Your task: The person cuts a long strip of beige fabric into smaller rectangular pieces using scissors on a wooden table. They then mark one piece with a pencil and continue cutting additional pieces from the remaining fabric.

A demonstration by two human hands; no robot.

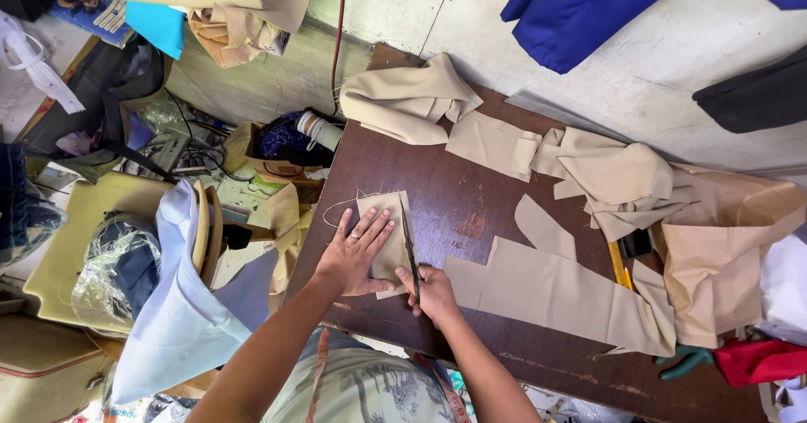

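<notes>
— What's nearest you?

— The right hand [435,293], fist wrapped round the handle of a thin dark blade-like tool [409,246], maybe scissors; I cannot tell which. It runs along the right edge of a small folded beige cloth piece [388,231].

— And the other hand?

— The left hand [355,253] lies flat, fingers spread, pressing that piece onto the dark brown wooden table [471,213], near its left edge.

— Farther off?

— A long cut beige fabric strip [555,293] to the right, then crumpled beige cloth heaps [622,179] towards the wall, and a blue garment [580,7] hanging above.
</notes>
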